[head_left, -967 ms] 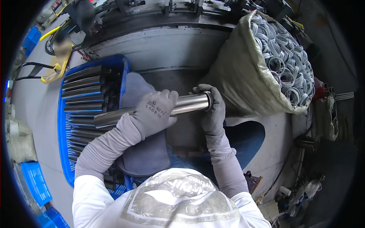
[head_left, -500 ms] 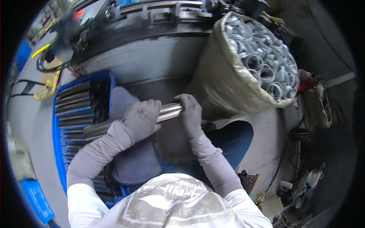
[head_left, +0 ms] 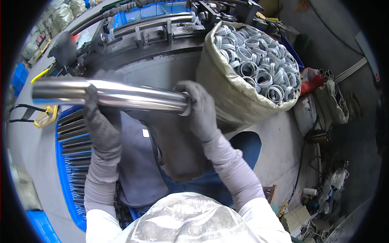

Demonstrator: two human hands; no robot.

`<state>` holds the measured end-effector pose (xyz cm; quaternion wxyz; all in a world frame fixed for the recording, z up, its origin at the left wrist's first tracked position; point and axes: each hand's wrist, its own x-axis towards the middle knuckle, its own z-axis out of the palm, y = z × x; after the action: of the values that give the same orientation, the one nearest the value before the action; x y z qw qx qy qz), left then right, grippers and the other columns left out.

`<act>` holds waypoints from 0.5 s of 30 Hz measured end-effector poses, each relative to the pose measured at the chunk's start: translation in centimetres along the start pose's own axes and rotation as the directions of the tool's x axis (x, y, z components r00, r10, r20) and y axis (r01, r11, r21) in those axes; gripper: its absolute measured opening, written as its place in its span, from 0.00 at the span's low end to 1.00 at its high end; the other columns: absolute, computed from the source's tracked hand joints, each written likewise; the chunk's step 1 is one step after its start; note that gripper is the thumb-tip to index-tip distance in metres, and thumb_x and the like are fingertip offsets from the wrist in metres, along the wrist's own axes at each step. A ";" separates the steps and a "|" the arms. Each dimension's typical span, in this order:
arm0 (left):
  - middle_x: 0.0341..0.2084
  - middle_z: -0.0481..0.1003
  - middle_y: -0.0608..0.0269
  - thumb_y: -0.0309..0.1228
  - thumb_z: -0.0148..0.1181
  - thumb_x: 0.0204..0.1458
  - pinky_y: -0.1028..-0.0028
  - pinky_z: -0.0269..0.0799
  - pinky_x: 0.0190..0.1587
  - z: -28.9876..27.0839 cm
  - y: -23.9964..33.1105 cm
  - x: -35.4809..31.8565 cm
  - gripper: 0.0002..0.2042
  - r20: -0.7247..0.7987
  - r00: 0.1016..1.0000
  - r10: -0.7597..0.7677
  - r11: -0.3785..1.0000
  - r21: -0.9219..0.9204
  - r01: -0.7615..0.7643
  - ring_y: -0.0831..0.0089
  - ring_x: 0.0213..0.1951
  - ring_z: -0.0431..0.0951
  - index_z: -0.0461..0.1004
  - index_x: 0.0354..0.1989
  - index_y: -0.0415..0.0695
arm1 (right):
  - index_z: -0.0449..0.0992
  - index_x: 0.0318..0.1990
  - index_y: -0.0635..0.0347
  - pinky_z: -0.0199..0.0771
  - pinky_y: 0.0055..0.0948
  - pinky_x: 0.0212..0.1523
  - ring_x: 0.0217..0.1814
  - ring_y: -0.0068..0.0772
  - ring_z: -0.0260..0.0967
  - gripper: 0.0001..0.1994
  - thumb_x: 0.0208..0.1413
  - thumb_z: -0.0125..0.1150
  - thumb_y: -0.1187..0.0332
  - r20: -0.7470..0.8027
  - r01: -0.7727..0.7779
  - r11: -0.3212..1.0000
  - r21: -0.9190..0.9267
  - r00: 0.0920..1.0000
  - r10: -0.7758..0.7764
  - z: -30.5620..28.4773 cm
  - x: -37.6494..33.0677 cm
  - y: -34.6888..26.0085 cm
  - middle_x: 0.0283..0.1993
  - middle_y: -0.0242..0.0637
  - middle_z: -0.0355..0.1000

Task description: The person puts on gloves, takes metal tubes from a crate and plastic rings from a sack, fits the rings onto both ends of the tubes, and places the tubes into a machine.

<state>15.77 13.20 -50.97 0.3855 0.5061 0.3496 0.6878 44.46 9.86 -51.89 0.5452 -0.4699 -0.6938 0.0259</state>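
Observation:
A shiny metal tube [head_left: 137, 96] is held up nearly level in front of me, spanning from left to right. My left hand [head_left: 102, 129], in a grey glove, is closed around it left of the middle, and the left end sticks out past the fingers. At the tube's right end, my gloved right hand [head_left: 199, 110] grips it, with the fingers partly covering that end. A pale collar or ring seems to sit at this end, but I cannot tell if it is a separate piece.
Left of me stands a blue crate [head_left: 60, 170] with several dark tubes. A machine [head_left: 170, 38] with another tube lying on it runs along the far side. To the right, a large woven sack [head_left: 227, 95] is full of metal rings [head_left: 263, 77]. A grey cushion [head_left: 139, 170] is beside my legs.
The tube has risen from low over the cushion and swung to nearly level, its left end now farther forward. Both hands are still on it, and my left hand has moved left.

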 end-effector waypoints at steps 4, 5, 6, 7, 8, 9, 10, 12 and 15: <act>0.53 0.79 0.53 0.19 0.61 0.63 0.71 0.82 0.49 5.1 10.3 1.6 0.22 0.163 0.985 -0.058 0.982 -0.169 0.085 0.69 0.50 0.82 0.71 0.66 0.35 | 0.79 0.60 0.61 0.77 0.36 0.59 0.56 0.47 0.78 0.18 0.65 0.66 0.69 -0.150 0.243 0.819 -0.520 0.918 -0.367 -7.0 10.1 5.6 0.55 0.46 0.80; 0.46 0.79 0.59 0.22 0.66 0.61 0.74 0.78 0.40 4.9 11.1 2.0 0.19 0.254 0.959 -0.127 0.983 0.158 0.089 0.75 0.42 0.80 0.76 0.61 0.39 | 0.79 0.61 0.58 0.75 0.42 0.64 0.64 0.54 0.75 0.20 0.61 0.68 0.67 -0.142 0.003 0.869 -0.495 0.986 -0.084 -9.1 13.2 7.3 0.61 0.47 0.78; 0.40 0.79 0.61 0.29 0.70 0.58 0.72 0.76 0.40 2.0 9.1 2.4 0.16 0.386 0.915 -0.117 0.864 0.494 -0.098 0.74 0.38 0.79 0.79 0.54 0.40 | 0.80 0.62 0.55 0.71 0.43 0.69 0.69 0.52 0.70 0.22 0.60 0.69 0.63 -0.091 -0.014 0.791 -0.612 0.994 -0.053 -10.0 15.7 8.1 0.65 0.44 0.76; 0.37 0.78 0.59 0.30 0.72 0.54 0.69 0.77 0.40 3.1 9.3 1.5 0.17 0.473 0.879 -0.065 0.767 0.587 -0.259 0.70 0.37 0.80 0.78 0.51 0.41 | 0.80 0.62 0.54 0.68 0.43 0.72 0.73 0.51 0.67 0.23 0.59 0.70 0.61 0.031 0.047 0.734 -0.678 0.999 -0.035 -10.2 17.6 10.1 0.67 0.42 0.74; 0.34 0.78 0.58 0.32 0.73 0.51 0.66 0.77 0.40 4.9 8.8 0.4 0.18 0.570 0.821 -0.031 0.654 0.633 -0.414 0.66 0.36 0.80 0.77 0.48 0.41 | 0.80 0.63 0.52 0.68 0.44 0.72 0.72 0.52 0.68 0.24 0.59 0.69 0.61 0.185 0.091 0.689 -0.719 0.981 0.063 -10.8 18.9 12.1 0.67 0.43 0.74; 0.34 0.77 0.55 0.33 0.74 0.47 0.63 0.77 0.40 5.3 8.0 -0.5 0.19 0.617 0.785 -0.055 0.541 0.679 -0.496 0.61 0.36 0.81 0.76 0.46 0.42 | 0.81 0.60 0.53 0.69 0.44 0.71 0.70 0.53 0.69 0.22 0.58 0.69 0.62 0.266 0.113 0.704 -0.701 0.958 0.112 -10.8 19.6 13.4 0.65 0.44 0.75; 0.33 0.77 0.53 0.35 0.75 0.43 0.60 0.77 0.40 5.3 7.0 -1.4 0.21 0.657 0.749 -0.085 0.419 0.706 -0.571 0.56 0.37 0.81 0.75 0.44 0.42 | 0.83 0.57 0.54 0.70 0.44 0.70 0.68 0.54 0.71 0.20 0.57 0.70 0.62 0.346 0.133 0.719 -0.682 0.925 0.156 -10.8 20.1 13.7 0.64 0.45 0.75; 0.33 0.76 0.53 0.37 0.74 0.43 0.57 0.77 0.39 4.6 4.9 -2.9 0.22 0.687 0.710 -0.157 0.322 0.715 -0.621 0.53 0.37 0.81 0.74 0.44 0.43 | 0.83 0.52 0.56 0.72 0.44 0.68 0.66 0.55 0.72 0.17 0.56 0.71 0.63 0.388 0.092 0.724 -0.684 0.886 0.254 -11.3 20.7 13.8 0.62 0.46 0.76; 0.33 0.76 0.54 0.39 0.73 0.43 0.56 0.77 0.40 3.6 2.6 -4.4 0.20 0.651 0.732 -0.201 0.358 0.744 -0.564 0.53 0.36 0.81 0.73 0.41 0.44 | 0.83 0.45 0.60 0.75 0.43 0.64 0.62 0.57 0.75 0.12 0.55 0.72 0.67 0.358 0.054 0.756 -0.652 0.901 0.245 -11.7 18.4 12.6 0.59 0.47 0.78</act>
<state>19.62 8.40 -49.72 0.0458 0.8720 0.4475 0.1929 62.16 23.81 -40.57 0.1833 -0.6473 -0.7349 -0.0860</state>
